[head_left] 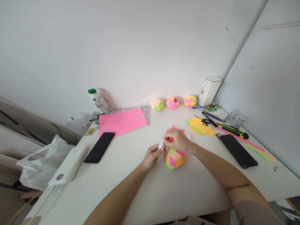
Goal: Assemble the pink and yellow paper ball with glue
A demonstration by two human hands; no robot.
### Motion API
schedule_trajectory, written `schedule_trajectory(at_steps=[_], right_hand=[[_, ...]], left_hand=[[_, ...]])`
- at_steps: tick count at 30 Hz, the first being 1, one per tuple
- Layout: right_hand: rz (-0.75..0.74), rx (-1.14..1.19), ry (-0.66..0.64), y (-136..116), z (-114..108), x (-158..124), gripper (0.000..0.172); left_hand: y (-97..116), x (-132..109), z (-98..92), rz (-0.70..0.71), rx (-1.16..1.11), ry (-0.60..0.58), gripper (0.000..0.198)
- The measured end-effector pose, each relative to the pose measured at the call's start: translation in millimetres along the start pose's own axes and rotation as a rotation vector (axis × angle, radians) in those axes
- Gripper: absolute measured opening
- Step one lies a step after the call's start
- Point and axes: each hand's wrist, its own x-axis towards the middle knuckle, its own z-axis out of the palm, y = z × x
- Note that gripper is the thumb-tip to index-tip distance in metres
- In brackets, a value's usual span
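Observation:
My left hand (152,157) is closed around a small white glue bottle (161,145), its pointed nozzle tilted upward. My right hand (179,140) is curled with the fingertips right by the nozzle, and a small bright pink paper piece (172,139) shows in its grip. Just below the hands sits a many-sided paper ball (174,158) in pink, orange, peach and green; part of its far side is hidden by the right hand. Behind the right hand, more pink paper pieces (174,127) stick out on the white table (140,193).
Three finished-looking paper balls (172,103) line the wall. A pink sheet (124,121) and a phone (99,147) lie left, near a bottle (99,101) and power bank (69,165). At right are coloured paper squares (199,125), scissors (206,121), cutters (233,130) and a black case (238,150).

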Motion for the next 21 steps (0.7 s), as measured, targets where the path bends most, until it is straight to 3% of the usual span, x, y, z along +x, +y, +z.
schedule_trajectory(at_steps=[12, 21], right_hand=[[0.121, 0.068, -0.043, -6.4, -2.6, -0.5, 0.007], [0.153, 0.107, -0.021, -6.9, -2.3, -0.5, 0.009]], left_hand=[[1.7, 0.1, 0.1, 0.004, 0.038, 0.006, 0.034], [-0.5, 0.4, -0.4, -0.001, 0.041, 0.009, 0.033]])
